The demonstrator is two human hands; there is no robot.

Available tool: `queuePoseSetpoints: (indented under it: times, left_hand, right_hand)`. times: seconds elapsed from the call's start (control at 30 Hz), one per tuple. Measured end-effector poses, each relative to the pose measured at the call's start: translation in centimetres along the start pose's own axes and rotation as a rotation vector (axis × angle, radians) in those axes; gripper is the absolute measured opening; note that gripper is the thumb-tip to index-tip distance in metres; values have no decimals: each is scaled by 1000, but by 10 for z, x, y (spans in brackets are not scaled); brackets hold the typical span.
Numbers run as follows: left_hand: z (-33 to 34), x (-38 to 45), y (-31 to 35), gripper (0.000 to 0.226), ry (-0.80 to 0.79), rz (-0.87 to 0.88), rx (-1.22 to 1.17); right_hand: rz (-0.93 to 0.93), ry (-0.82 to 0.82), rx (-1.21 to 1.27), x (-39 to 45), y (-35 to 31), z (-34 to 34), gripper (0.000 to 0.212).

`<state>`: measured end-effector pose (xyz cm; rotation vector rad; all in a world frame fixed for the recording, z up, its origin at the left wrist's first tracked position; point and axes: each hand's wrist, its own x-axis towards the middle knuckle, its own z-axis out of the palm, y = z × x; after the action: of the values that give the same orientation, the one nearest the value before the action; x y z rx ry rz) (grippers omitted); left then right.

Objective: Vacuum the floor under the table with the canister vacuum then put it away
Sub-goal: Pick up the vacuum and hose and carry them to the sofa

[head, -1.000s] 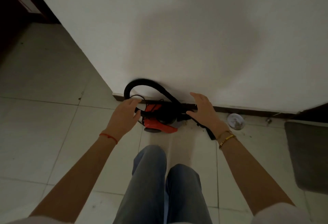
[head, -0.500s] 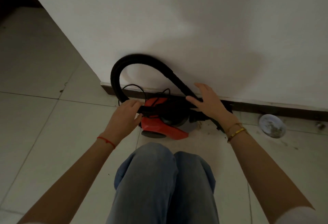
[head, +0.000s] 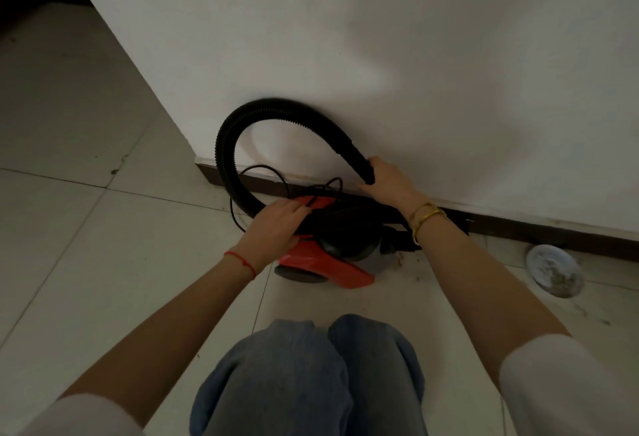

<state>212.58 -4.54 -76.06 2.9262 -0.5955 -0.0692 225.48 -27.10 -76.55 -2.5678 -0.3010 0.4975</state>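
Canister vacuum (head: 325,262), red-orange plastic with a black round top, sits low on the pale tiled floor (head: 86,245), close against the dark skirting board (head: 518,228) at the foot of a white wall (head: 415,55). Its ribbed black hose (head: 242,127) rises from the body on the left, arches up across the wall and comes down on the right into a smooth black tube end. A thin black power cord (head: 262,172) lies in loose loops over the top of the vacuum, just in front of the skirting. Further right, a small round white dish (head: 553,274) lies on the floor near the skirting, with dark specks in it; what they are cannot be told. Bits of debris dot the tiles between the vacuum and the dish. The left hand (head: 276,228), with a red string at the wrist, reaches down onto the red top of the vacuum, its fingers curled at the cord; whether they grip it is not clear. The right hand (head: 390,179), with gold bangles at the wrist, is wrapped around the tube end of the hose. Both arms stretch forward over bent knees in blue jeans (head: 311,383).
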Motion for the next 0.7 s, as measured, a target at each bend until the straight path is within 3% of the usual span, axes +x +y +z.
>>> queuePoseSetpoints:
  times: [0.13,0.4,0.47,0.57,0.7]
  left_hand:
    - [-2,4,3,40,12,-32,-18]
    - [-48,23,13,42,175,141,94]
    - [-60,33,17,37,217,199,135]
    - [-73,44,25,33,246,270,190]
    - [-79,49,34,38,274,291,235]
  right_hand:
    - [6,24,-36,0,3,-3,29]
    - [-91,215,226,-52,20,-49,35]
    - [-89,216,320,-71,21,-57,53]
    - [-107,208,377,-98,25,-61,102]
    - [-179,267,295,-113,31,-56,142]
